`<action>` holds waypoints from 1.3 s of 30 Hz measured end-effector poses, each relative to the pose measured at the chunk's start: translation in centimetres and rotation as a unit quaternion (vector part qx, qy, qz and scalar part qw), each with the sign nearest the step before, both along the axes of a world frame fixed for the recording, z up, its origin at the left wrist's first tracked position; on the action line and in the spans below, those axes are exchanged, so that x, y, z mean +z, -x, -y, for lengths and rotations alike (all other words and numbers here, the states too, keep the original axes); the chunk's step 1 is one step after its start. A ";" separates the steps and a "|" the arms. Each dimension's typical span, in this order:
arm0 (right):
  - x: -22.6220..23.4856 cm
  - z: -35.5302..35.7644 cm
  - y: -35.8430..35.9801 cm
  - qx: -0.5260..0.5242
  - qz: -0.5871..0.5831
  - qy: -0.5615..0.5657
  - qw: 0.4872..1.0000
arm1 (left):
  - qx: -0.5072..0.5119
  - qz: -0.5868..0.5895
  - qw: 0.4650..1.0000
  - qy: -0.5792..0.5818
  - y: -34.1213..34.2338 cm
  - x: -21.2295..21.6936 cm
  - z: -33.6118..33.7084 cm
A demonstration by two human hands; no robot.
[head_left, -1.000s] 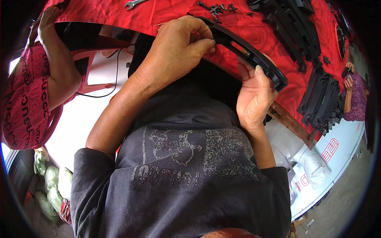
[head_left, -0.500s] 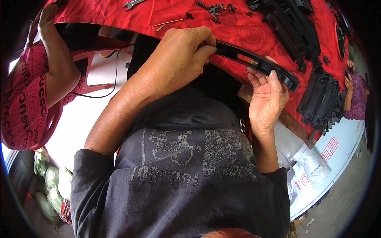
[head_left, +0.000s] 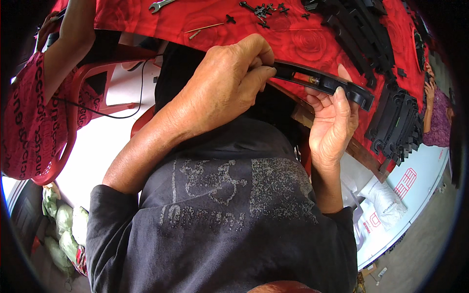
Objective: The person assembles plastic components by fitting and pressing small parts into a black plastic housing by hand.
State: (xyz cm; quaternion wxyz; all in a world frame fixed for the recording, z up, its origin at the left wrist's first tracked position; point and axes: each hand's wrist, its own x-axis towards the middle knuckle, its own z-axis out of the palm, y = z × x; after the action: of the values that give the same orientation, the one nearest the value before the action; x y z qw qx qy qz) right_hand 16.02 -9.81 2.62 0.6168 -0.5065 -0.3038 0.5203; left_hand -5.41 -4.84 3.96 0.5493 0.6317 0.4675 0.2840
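Near the table's front edge I hold a long, slightly curved black plastic strip [head_left: 327, 83] with a slot along its middle. My left hand [head_left: 234, 73] pinches its left end between thumb and bent fingers, which cover that end. Under the right part, my right hand [head_left: 332, 117] supports the strip, thumb on the near side and fingers behind. Small cross-shaped black pieces [head_left: 264, 10] lie on the red tablecloth beyond, with two thin sticks [head_left: 204, 28] nearer my left hand.
An open-ended wrench [head_left: 159, 6] lies at the far edge. Long black parts [head_left: 359, 39] and a stack of black strips [head_left: 395, 122] sit at the right. A person in a patterned pink garment [head_left: 29, 122] is at left by a red chair [head_left: 73, 127]; another [head_left: 437, 112] is at far right.
Both my hands and the strip have shifted slightly right, still gripped the same way. The person at left has leaned toward the table, their arm moving right.
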 end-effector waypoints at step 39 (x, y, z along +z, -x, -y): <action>0.1 -0.3 -1.1 0.079 0.032 0.033 0.996 | 0.096 0.098 0.988 0.077 -1.1 -0.9 1.0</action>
State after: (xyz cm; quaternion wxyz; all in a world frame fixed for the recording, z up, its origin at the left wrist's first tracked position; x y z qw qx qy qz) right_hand 17.16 -9.48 2.77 0.5464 -0.5174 -0.3452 0.5609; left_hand -4.30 -5.82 3.07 0.6097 0.5090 0.4904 0.3587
